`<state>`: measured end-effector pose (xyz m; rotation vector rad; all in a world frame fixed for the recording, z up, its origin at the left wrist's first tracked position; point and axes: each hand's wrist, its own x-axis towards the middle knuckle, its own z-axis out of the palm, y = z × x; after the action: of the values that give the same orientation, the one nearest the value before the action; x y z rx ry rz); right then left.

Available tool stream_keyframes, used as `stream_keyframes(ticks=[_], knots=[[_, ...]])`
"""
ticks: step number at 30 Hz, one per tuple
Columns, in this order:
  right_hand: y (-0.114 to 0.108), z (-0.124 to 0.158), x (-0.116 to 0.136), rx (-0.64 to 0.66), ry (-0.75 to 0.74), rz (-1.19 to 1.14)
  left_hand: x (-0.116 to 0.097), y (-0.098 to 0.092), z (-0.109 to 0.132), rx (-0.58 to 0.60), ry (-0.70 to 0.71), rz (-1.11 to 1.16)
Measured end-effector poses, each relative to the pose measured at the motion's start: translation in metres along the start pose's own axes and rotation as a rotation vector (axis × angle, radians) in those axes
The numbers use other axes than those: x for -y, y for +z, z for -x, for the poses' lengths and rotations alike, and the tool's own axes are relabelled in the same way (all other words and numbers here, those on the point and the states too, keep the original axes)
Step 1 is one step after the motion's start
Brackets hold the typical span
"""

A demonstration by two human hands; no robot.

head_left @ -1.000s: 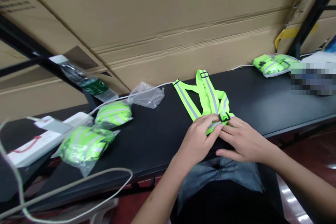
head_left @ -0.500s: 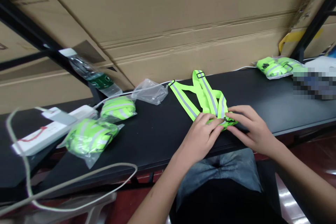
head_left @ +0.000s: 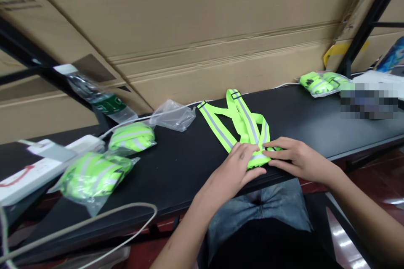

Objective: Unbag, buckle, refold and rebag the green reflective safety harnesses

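A neon yellow-green reflective safety harness (head_left: pixel 244 122) with grey reflective stripes lies on the black table, its straps forming a long V. Its lower end is bunched up between my two hands. My left hand (head_left: pixel 236 168) is closed over that bundle, and the fingers of my right hand (head_left: pixel 298 159) press on it from the right. A small black buckle (head_left: pixel 235 95) shows at the far end of the straps, while any buckle at the lower end is hidden by my fingers.
Left of the hands, on the black table (head_left: pixel 176 164), lie two bagged green rolled harnesses (head_left: pixel 94 176), a crumpled plastic bag (head_left: pixel 173 116) and a white power strip (head_left: pixel 31 172). A white cable (head_left: pixel 126 218) runs in front. Another bagged bundle (head_left: pixel 322 84) lies back right; cardboard sheets (head_left: pixel 189 29) stand behind.
The view has swung slightly, so everything sits a little further left. My fingers now cover more of the bunched strap end, and the black buckle seen there earlier is hidden.
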<state>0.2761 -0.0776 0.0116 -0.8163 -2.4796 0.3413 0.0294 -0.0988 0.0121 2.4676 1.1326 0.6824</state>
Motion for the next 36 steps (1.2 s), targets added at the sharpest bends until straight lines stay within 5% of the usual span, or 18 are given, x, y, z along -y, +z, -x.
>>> stream_keyframes(ticks=[7,10,15,21,29,36], knots=[[0.008,0.010,0.008,-0.049,-0.154,-0.108,0.007,-0.011,0.015,0.128,0.194,0.107],[0.014,0.011,0.005,-0.056,-0.113,-0.251,0.006,-0.012,0.018,0.115,0.248,0.097],[0.013,0.008,0.004,-0.029,-0.033,-0.290,0.001,-0.007,0.021,0.036,0.184,-0.139],[0.008,0.007,0.011,-0.045,0.034,-0.188,-0.003,-0.005,0.024,0.042,0.069,-0.125],[0.003,0.000,0.016,0.060,0.145,-0.235,-0.003,-0.003,0.019,0.059,0.130,-0.186],[0.005,-0.014,-0.004,0.079,0.264,-0.029,-0.004,-0.002,0.019,0.051,0.126,-0.215]])
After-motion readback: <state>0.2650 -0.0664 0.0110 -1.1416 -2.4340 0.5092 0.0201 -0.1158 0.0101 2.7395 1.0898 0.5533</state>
